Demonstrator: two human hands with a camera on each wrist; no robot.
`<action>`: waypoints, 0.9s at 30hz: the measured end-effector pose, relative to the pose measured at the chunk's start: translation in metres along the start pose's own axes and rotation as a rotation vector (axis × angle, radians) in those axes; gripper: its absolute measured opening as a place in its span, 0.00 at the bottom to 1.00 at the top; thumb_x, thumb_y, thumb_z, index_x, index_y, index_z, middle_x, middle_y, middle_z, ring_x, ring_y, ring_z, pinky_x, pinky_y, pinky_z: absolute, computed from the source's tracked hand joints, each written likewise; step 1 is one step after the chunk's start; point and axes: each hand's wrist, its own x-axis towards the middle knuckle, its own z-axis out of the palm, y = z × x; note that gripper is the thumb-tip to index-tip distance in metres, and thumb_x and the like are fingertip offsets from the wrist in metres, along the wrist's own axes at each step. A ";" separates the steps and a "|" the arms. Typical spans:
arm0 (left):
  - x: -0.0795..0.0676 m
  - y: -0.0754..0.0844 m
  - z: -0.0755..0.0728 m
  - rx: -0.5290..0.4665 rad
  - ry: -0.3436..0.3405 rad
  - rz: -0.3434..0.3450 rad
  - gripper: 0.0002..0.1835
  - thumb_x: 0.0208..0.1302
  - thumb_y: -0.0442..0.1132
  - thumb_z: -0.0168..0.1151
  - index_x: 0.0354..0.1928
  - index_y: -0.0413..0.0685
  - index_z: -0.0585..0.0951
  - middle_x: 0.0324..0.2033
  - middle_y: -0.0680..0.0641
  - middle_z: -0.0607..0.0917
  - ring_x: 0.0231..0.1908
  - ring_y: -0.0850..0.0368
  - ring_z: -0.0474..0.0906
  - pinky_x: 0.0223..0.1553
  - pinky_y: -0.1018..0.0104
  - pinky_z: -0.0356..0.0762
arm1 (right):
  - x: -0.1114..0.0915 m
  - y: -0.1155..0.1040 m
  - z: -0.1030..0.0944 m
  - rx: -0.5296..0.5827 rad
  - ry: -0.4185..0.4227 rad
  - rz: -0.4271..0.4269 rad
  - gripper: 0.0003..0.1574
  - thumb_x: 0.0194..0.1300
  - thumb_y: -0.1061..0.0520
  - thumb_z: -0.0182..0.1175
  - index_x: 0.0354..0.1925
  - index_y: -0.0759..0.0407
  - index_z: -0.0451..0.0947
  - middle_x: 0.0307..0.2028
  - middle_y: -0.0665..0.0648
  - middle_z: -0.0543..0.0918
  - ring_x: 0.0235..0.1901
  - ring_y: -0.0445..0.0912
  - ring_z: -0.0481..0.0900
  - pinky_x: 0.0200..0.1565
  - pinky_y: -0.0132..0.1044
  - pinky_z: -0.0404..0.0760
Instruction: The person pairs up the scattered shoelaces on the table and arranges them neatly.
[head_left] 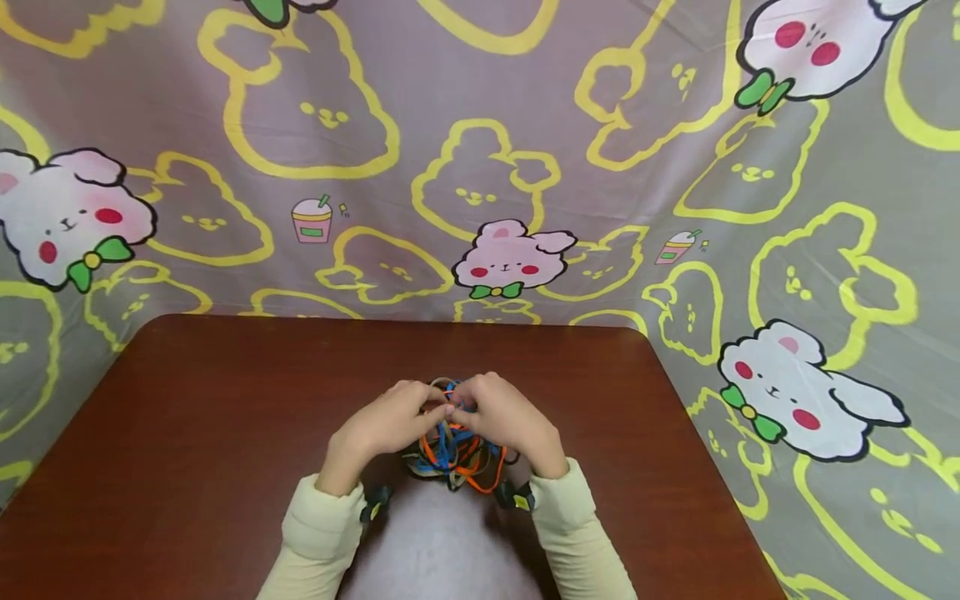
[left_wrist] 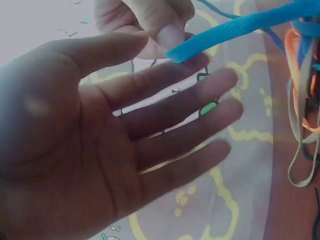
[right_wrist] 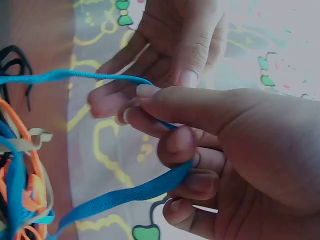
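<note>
A tangled pile of shoelaces (head_left: 457, 454) in blue, orange, black and beige lies on the table between my forearms. Above it, my left hand (head_left: 386, 419) and right hand (head_left: 508, 419) meet at the fingertips in the head view. A flat blue shoelace (left_wrist: 235, 31) runs up from the pile. My right hand (right_wrist: 200, 135) pinches it between thumb and forefinger, and a lower stretch of the lace (right_wrist: 125, 195) passes over its other fingers. My left hand (left_wrist: 125, 115) has its fingers stretched out and spread, the forefinger close under the lace's end.
The brown table (head_left: 225, 417) reaches to a patterned cloth (head_left: 495, 100) that hangs behind it and along the sides. On each wrist sits a small dark camera, one of them (head_left: 516, 497) at the right cuff. Beige loops (left_wrist: 302, 170) hang out of the pile.
</note>
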 end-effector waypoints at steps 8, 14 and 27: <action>-0.006 0.000 -0.006 -0.087 -0.039 0.116 0.07 0.74 0.39 0.60 0.38 0.45 0.84 0.21 0.56 0.77 0.22 0.65 0.71 0.28 0.71 0.71 | -0.014 -0.015 -0.016 0.049 0.066 0.056 0.06 0.70 0.52 0.66 0.36 0.51 0.86 0.18 0.44 0.77 0.13 0.35 0.64 0.22 0.29 0.66; -0.010 0.005 -0.013 -0.143 0.006 0.133 0.07 0.75 0.38 0.59 0.36 0.51 0.83 0.24 0.57 0.83 0.25 0.64 0.77 0.32 0.68 0.76 | -0.025 -0.016 -0.028 0.054 0.073 0.055 0.05 0.71 0.55 0.65 0.40 0.53 0.87 0.24 0.48 0.82 0.20 0.34 0.68 0.27 0.30 0.71; -0.030 0.016 -0.034 -0.182 0.159 0.048 0.10 0.78 0.37 0.54 0.45 0.51 0.85 0.26 0.53 0.81 0.23 0.59 0.75 0.27 0.67 0.73 | -0.041 -0.002 -0.045 0.128 0.160 0.069 0.06 0.72 0.56 0.64 0.42 0.50 0.88 0.31 0.41 0.85 0.30 0.37 0.79 0.35 0.33 0.81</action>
